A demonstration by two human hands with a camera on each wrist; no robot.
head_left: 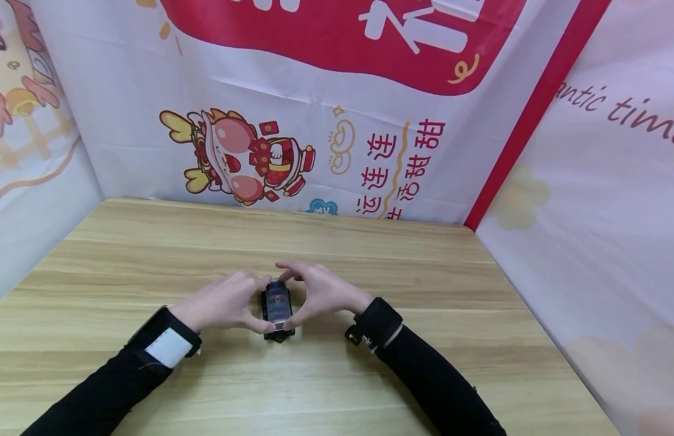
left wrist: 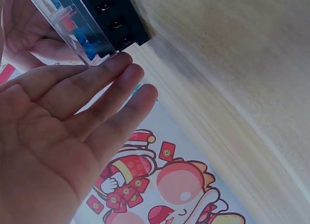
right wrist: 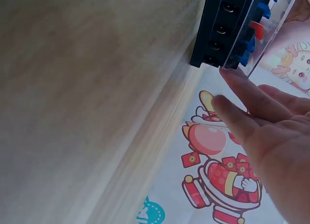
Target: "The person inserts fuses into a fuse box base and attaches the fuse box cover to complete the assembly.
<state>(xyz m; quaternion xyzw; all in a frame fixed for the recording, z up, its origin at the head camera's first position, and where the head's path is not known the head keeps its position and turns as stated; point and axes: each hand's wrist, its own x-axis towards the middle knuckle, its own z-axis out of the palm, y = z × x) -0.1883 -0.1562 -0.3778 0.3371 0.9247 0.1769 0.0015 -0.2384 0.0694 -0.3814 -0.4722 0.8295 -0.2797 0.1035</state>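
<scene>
On the table, a black block with a row of screw terminals [head_left: 279, 336] lies lengthwise away from me. A clear plastic cover [head_left: 278, 303] sits over it, with blue and red parts [left wrist: 86, 36] showing through. My left hand [head_left: 227, 300] pinches the cover from the left, thumb at the near end and forefinger at the far end. From the right, my right hand [head_left: 327, 292] grips the same two ends. In the right wrist view, a right fingertip meets the cover's far edge [right wrist: 249, 71]. Whether the cover is fully seated cannot be made out.
The wood-grain table [head_left: 424, 339] extends around both hands. A printed cloth [head_left: 326, 91] with a cartoon figure hangs along its back edge, and another cloth [head_left: 598, 230] hangs on the right. Black bands [head_left: 378, 322] with devices circle both wrists.
</scene>
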